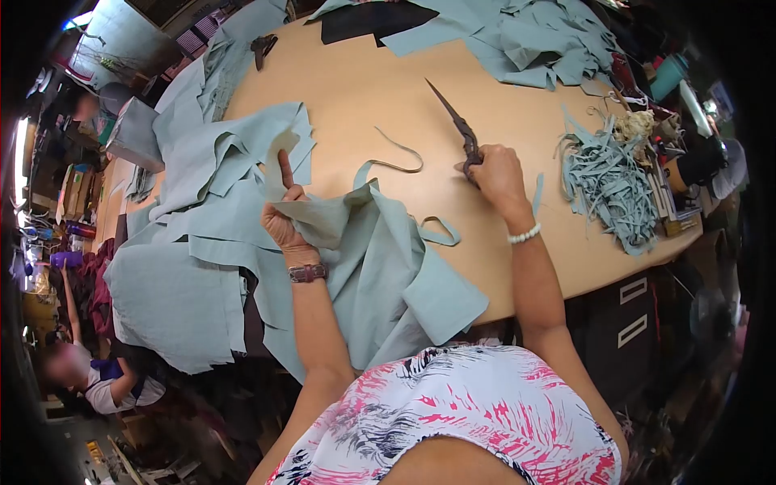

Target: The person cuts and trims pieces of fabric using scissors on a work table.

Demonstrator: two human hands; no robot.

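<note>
In the head view, the left hand (284, 225) pinches the blue-green cloth (386, 246), draped over the near side of the table (364, 89); the right hand (497, 174) grips scissors (463, 129). The cloth seems light and limp, best held near its edge.

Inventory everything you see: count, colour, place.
Table: one, tan, centre
Scissors: one, dark, centre right
Held cloth: one bunch, teal, front
Cloth layers: several, teal, left
Cloth heap: one, teal, far right
Fabric: one, black, back
Strip tangle: one, teal, right
Loose strips: several, teal, centre
Box: one, silver, left
Tool: one, dark, far left
Other people: at least two, left
Clutter: many, mixed, edges
Left hand: one, brown watch, holding cloth
Right hand: one, pale bracelet, holding scissors
</note>
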